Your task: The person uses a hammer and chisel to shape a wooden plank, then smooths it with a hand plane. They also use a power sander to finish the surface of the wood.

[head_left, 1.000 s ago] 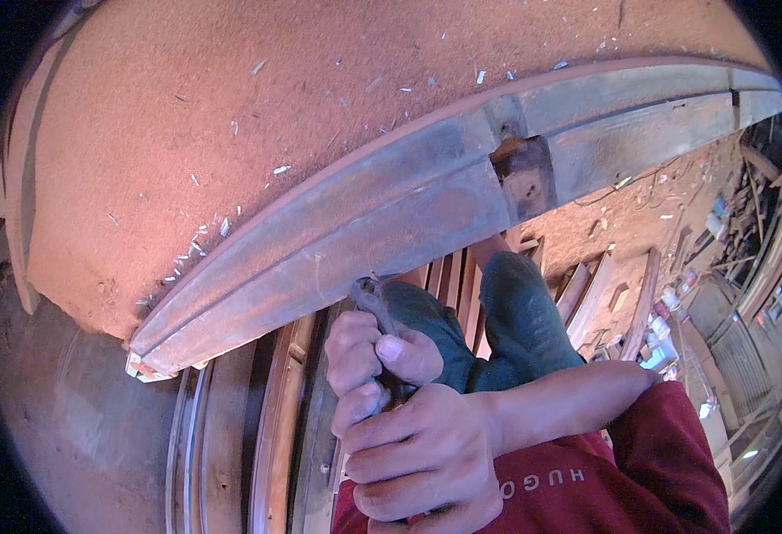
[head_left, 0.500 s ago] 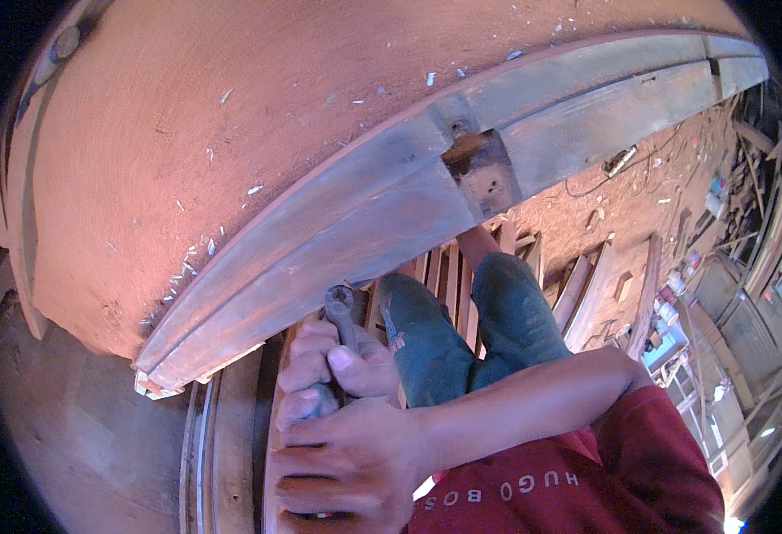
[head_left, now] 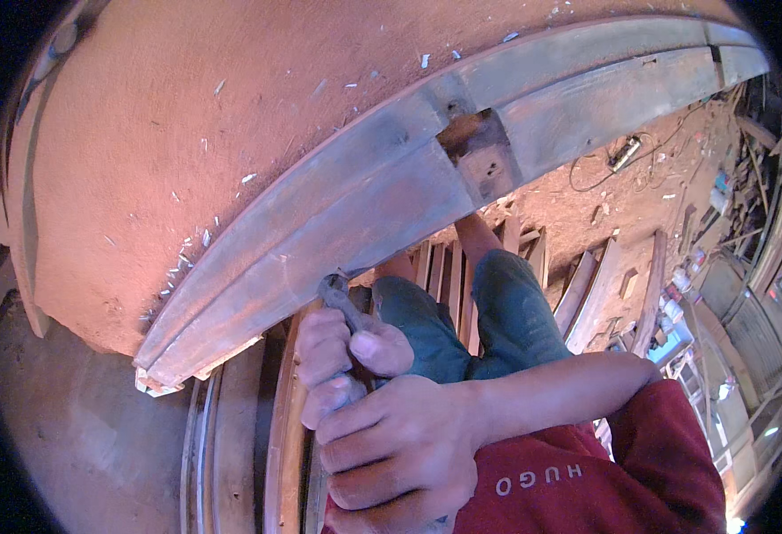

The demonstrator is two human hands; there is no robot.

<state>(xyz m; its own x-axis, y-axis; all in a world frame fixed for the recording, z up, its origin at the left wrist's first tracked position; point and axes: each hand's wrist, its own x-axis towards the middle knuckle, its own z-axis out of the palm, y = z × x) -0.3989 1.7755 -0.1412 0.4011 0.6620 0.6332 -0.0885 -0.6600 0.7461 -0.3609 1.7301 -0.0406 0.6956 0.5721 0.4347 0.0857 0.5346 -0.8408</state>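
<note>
Across your dark red shirt (head_left: 667,445) ran pale capital lettering (head_left: 538,481), upside down from your view. Your left hand (head_left: 344,356) was closed tight round a dark metal tool (head_left: 348,309), just behind its rounded head, with the thumb laid along the right side. Your right hand (head_left: 400,445) was curled shut over the nearer part of the same tool, its fingers wrapped to the left, directly on the near side of the left hand.

The tool's head stood at the near edge of a long, grey, curved beam (head_left: 391,191); whether it touched, you could not tell from this view. That edge swept from near left to far right, past a dark notch (head_left: 480,147) well beyond your hands. Along the far edge lay a broad brown surface (head_left: 141,160) strewn with pale chips (head_left: 247,179). Your green trousers (head_left: 515,303) were just right of the tool, knees close to the beam's near edge. Lengths of timber (head_left: 282,463) bounded your hands on the left, and a thin cable (head_left: 578,184) looped on the ground at far right.
</note>
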